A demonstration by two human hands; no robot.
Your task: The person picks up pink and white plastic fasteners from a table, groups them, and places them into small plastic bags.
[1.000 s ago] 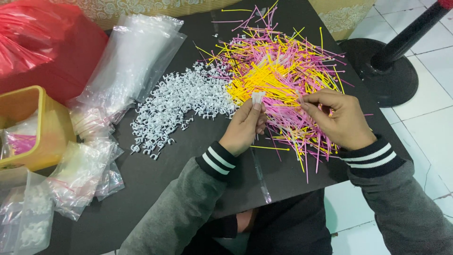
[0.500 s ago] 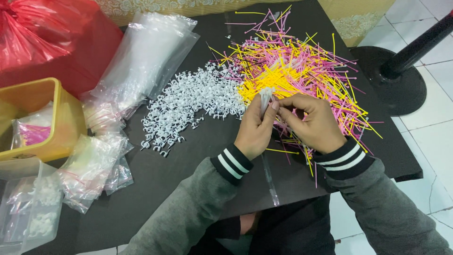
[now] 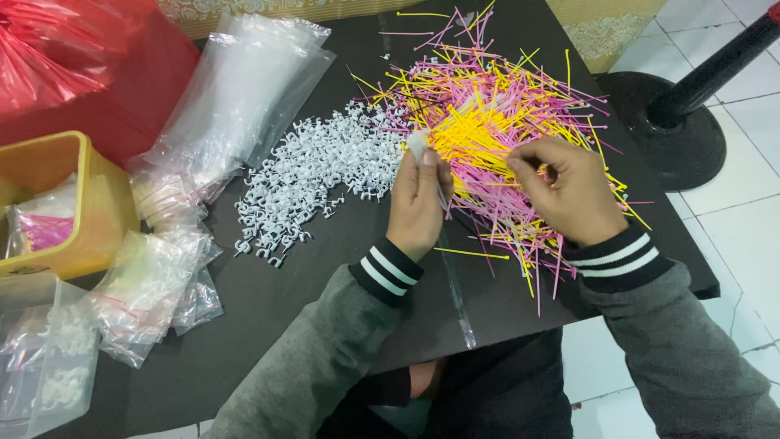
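Note:
My left hand (image 3: 416,203) is closed around a small clear plastic bag (image 3: 418,143) that sticks up above its fingers. It hovers at the left edge of a big pile of pink and yellow cable ties (image 3: 487,122). Over that pile, my right hand (image 3: 569,191) has its fingertips pinched together on a few of the ties. A heap of white cable clips (image 3: 313,183) lies just left of my left hand on the dark table (image 3: 268,325).
Empty clear bags (image 3: 244,97) lie at the back left, filled small bags (image 3: 150,293) at the front left. A yellow tub (image 3: 61,203) and a red bag (image 3: 73,57) sit at the far left. A black post base (image 3: 674,130) stands on the tiled floor to the right.
My right hand has drawn away from the left and now picks at the tie pile. My left hand still holds the small bag upright.

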